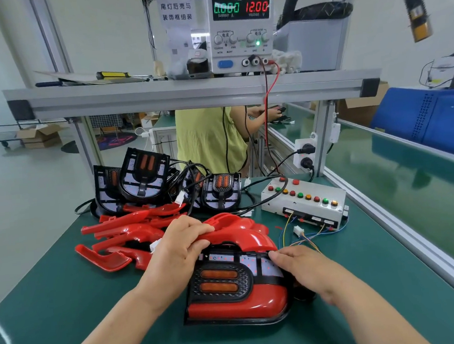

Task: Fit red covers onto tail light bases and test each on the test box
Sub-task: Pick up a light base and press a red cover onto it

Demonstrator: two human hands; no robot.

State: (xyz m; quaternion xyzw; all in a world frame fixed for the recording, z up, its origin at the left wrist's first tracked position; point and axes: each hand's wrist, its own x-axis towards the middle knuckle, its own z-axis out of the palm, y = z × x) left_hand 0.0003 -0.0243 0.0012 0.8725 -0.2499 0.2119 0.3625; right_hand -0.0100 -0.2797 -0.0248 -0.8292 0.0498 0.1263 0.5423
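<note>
Head view: L hand fingers curled over top of red cover. R hand grips tail light base side, thumb at cover rim, prob steadying while cover seats. Assy front-centre on counter. Test box rear-right, unconnected.

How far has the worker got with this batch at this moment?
Done: no finished light shows set aside. In hand: the left hand grips a red cover set around a tail light base that the right hand holds. Left: testing it on the test box; the power supply shows no current. Then the bare bases and loose covers behind.
</note>
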